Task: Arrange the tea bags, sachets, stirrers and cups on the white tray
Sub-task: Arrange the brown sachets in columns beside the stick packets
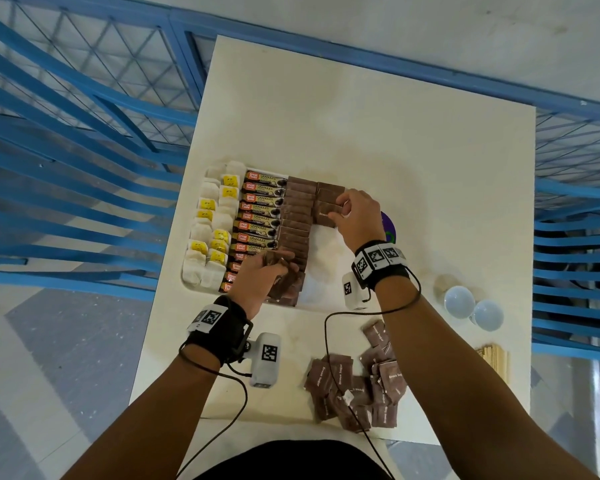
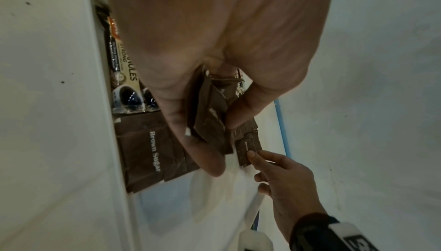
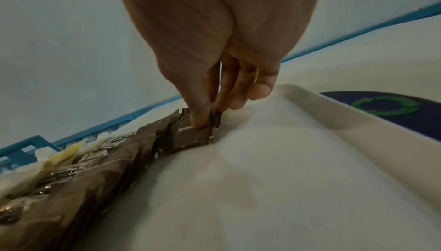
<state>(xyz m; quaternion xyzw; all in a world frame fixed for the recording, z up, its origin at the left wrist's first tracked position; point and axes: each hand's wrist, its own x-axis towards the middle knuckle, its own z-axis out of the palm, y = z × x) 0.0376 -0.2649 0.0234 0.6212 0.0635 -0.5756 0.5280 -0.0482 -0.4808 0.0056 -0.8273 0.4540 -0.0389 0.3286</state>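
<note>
The white tray [image 1: 321, 271] holds columns of tea bags [image 1: 208, 230], coffee granule sachets [image 1: 260, 216] and brown sugar sachets [image 1: 297, 223]. My left hand [image 1: 271, 271] grips a small stack of brown sugar sachets [image 2: 210, 119] over the tray's near end. My right hand [image 1: 354, 216] pinches one brown sugar sachet [image 3: 193, 134] at the near end of a second short sugar column [image 1: 328, 202], its edge down on the tray floor. A loose pile of brown sugar sachets [image 1: 357, 386] lies on the table near me.
Two white cups [image 1: 473, 306] lie at the right of the table, with wooden stirrers [image 1: 496, 358] near its right edge. A dark round mat [image 1: 390, 226] with a green symbol sits right of the tray. Blue railings surround the table [image 1: 395, 133].
</note>
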